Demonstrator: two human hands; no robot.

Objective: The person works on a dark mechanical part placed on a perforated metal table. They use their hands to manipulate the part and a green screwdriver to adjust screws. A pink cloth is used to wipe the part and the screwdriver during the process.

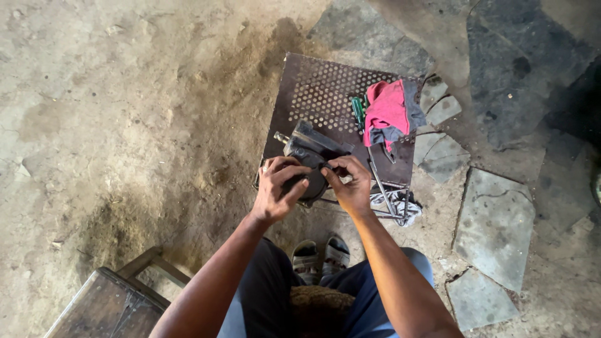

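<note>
While both hands grip it, black motor part [311,156], greasy, rounded.

Dark metal part [311,152], lower half covered by left hand [275,191] and right hand [348,184]; what the fingertips pinch is too small to tell. Green-handled tool [358,111], tip tucked under pink cloth [387,111]. Perforated plate [319,91], near edge hidden behind hands. White rag [400,204] partly behind thin metal rods [383,188]. Wooden stool [106,307] cut off at bottom edge. Sandalled feet [320,256], heels hidden by lap.
</note>
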